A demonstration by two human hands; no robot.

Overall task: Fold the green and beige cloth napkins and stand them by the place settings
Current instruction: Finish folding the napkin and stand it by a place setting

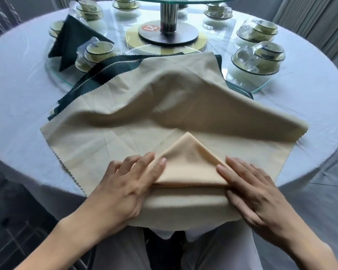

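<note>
Lower centre: left hand (125,184) and right hand (256,190) press flat on folded beige napkin (189,164). Green napkins (113,72) upper left, beside wrapped bowls (99,50).

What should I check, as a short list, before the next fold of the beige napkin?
1. Left hand presses the folded napkin: ok.
2. Right hand presses its other side: ok.
3. Triangle tip looks centred between the hands: ok.
4. Loose beige cloth behind lies flat: not ok, it is humped.
5. Wrapped bowls stand apart from the fold: ok.
6. Layers underneath are aligned: cannot tell.
</note>
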